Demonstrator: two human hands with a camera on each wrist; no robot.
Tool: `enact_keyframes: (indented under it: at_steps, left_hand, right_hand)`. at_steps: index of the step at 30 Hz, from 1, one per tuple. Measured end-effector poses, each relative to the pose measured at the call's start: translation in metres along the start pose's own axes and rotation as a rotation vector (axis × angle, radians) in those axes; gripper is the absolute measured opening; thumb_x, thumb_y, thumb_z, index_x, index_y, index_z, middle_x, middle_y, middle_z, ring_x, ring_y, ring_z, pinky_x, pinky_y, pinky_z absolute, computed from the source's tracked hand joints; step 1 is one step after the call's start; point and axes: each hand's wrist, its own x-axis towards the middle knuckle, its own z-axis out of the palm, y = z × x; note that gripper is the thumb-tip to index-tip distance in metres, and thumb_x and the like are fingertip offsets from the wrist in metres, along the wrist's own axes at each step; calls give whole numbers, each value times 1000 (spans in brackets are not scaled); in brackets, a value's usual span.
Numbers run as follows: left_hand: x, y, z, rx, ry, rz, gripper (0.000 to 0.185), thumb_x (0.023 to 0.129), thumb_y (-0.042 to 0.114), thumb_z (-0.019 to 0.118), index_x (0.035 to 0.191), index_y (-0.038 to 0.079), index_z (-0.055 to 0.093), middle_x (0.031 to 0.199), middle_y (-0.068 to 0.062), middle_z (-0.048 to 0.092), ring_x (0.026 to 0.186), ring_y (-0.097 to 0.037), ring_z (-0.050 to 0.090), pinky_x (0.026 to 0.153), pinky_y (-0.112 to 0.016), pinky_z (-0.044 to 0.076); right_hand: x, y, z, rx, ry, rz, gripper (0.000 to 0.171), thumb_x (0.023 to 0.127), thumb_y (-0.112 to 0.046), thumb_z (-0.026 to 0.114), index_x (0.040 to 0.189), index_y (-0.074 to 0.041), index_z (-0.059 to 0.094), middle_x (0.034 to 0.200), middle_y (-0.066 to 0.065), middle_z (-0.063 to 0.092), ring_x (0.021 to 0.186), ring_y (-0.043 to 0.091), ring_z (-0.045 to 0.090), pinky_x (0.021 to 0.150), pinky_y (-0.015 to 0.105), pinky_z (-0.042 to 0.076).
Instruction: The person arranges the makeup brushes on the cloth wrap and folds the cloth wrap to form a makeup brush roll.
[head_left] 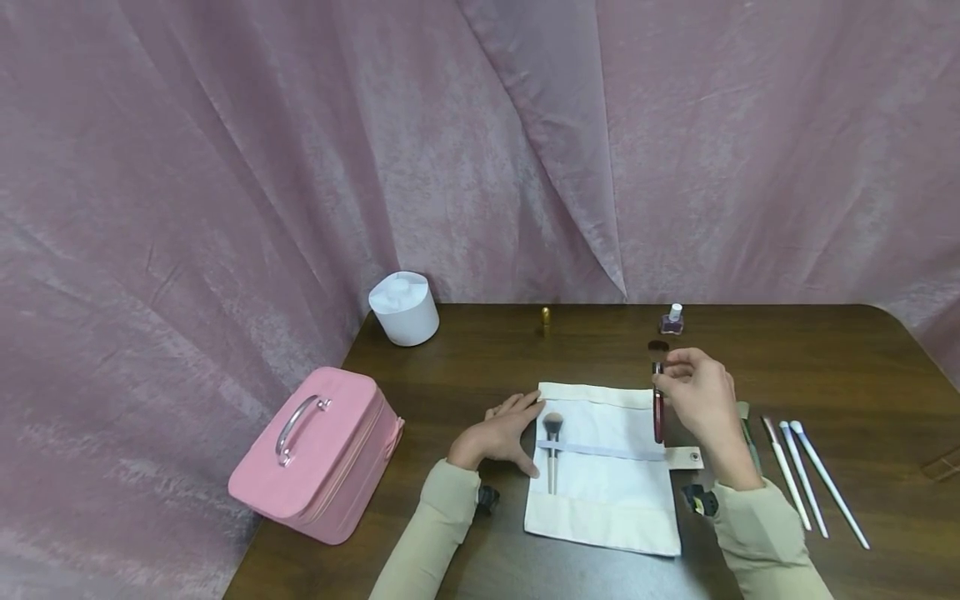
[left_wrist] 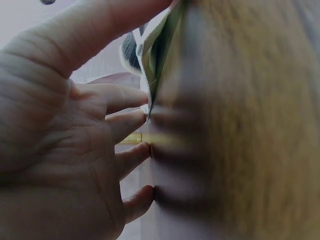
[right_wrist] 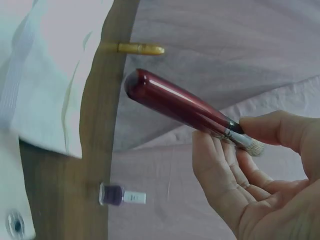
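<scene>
Right hand [head_left: 701, 400] pinches a red-handled brush [head_left: 657, 392] at its ferrule, above the cloth roll's [head_left: 607, 500] 2 o'clock corner. Left hand [head_left: 501, 433] lies flat, fingers straight, on the roll's 9 o'clock edge, beside a tucked-in brush [head_left: 552, 446]. No readable writing.

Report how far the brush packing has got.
Done: one brush sits under the band of the cloth roll. In hand: the right hand holds a red-handled brush over the roll; the left hand presses its edge. Left: loose brushes on the table.

soft even light; left wrist view dim and blurred.
</scene>
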Motion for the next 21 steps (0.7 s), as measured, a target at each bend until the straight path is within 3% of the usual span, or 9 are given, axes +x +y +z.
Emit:
enact_keyframes:
  at_steps: [6, 11, 15, 21]
  left_hand:
    - [0, 0, 0, 12, 4, 1, 112, 73, 31, 93, 162, 15, 26, 170, 2, 10, 154, -25, 7, 118, -57, 16]
    - [1, 0, -1, 21, 9, -1, 111, 73, 31, 93, 162, 15, 28, 170, 2, 11, 154, -25, 9, 117, -56, 17]
    - [1, 0, -1, 12, 8, -3, 112, 73, 31, 94, 162, 15, 27, 170, 2, 11, 154, -25, 8, 118, -56, 16]
    - [-1, 0, 0, 4, 9, -4, 111, 73, 31, 93, 162, 15, 28, 169, 2, 12, 154, -25, 8, 118, -56, 15]
  right_hand:
    - [1, -4, 12, 118, 31, 40, 35, 90, 1, 69, 122, 12, 58, 107, 29, 68, 78, 12, 68, 61, 16, 53]
    - [0, -5, 24, 217, 18, 63, 33, 89, 4, 69, 119, 15, 60, 107, 29, 67, 73, -2, 61, 65, 20, 56]
    - [0, -4, 34, 274, -3, 83, 31, 90, 6, 68, 118, 16, 60, 104, 28, 66, 71, -4, 59, 67, 24, 58]
    - [0, -2, 44, 513, -96, 183, 31, 92, 11, 61, 121, 20, 54, 93, 10, 64, 75, 2, 62, 69, 25, 58]
